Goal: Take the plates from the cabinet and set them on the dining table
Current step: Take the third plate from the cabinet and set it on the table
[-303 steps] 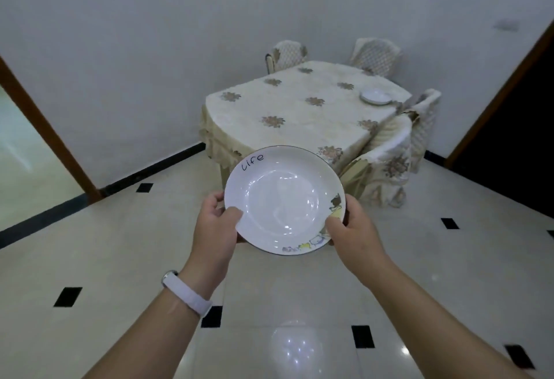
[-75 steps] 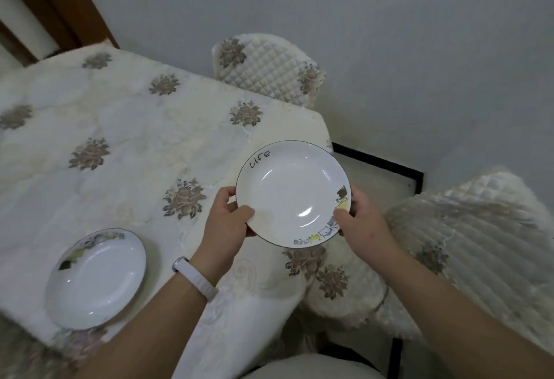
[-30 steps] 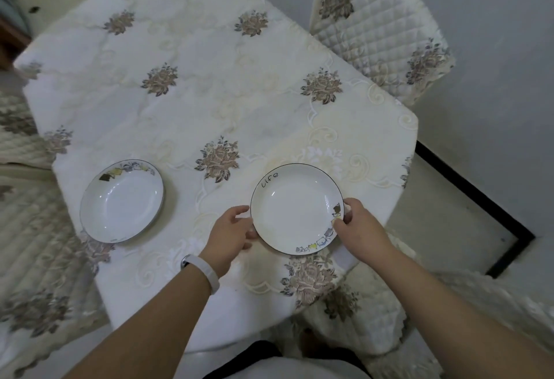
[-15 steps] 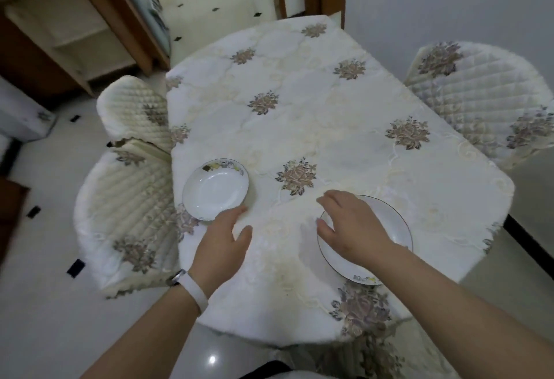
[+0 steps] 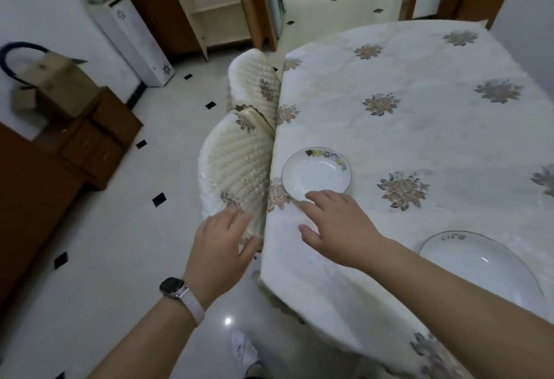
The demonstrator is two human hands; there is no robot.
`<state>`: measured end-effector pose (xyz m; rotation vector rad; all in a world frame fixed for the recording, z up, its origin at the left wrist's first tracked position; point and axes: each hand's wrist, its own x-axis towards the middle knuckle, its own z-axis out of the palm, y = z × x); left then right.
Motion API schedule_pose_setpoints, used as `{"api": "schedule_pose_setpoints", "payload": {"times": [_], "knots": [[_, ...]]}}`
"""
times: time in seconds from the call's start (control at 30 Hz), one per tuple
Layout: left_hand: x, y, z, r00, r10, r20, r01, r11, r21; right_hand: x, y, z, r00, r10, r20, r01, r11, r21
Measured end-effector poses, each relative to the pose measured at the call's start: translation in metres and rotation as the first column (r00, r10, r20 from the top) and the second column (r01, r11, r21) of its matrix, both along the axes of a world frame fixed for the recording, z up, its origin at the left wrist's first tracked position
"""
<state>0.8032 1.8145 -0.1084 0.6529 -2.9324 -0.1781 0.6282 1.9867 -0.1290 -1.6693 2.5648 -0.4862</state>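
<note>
Two white plates lie on the dining table (image 5: 419,138), which is covered with a cream flowered cloth. The plate with "Life" written on its rim (image 5: 485,264) rests near the table's right front edge, partly behind my right forearm. The other plate (image 5: 314,173) sits near the table's left edge. My right hand (image 5: 335,225) hovers open over the cloth just in front of that plate, holding nothing. My left hand (image 5: 223,246), with a white watch on the wrist, is open off the table's left edge, above the floor. The wooden cabinet (image 5: 209,3) stands open at the back.
Two quilted cream chairs (image 5: 239,168) are pushed against the table's left side. A white appliance (image 5: 132,39) stands by the wall. A cardboard box (image 5: 51,78) sits on low brown drawers (image 5: 99,132) at the left. Tiled floor runs between me and the cabinet.
The "Life" plate went down on the table and both hands let go of it. My view has swung left toward the cabinet, and my hands have moved left, away from that plate.
</note>
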Motion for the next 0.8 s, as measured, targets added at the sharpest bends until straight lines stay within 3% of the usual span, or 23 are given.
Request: {"api": "schedule_pose_setpoints", "payload": {"times": [0.33, 0.8], "knots": [[0.079, -0.117, -0.004, 0.999, -0.021, -0.033, 0.02, 0.999, -0.034, 0.085, -0.124, 0.012, 0.999, 0.035, -0.012, -0.035, 0.997, 0.064], [0.216, -0.282, 0.004, 0.981, 0.155, -0.113, -0.15, 0.988, 0.047, 0.198, -0.306, 0.032, 0.987, 0.132, -0.097, -0.12, 0.985, 0.121]]}}
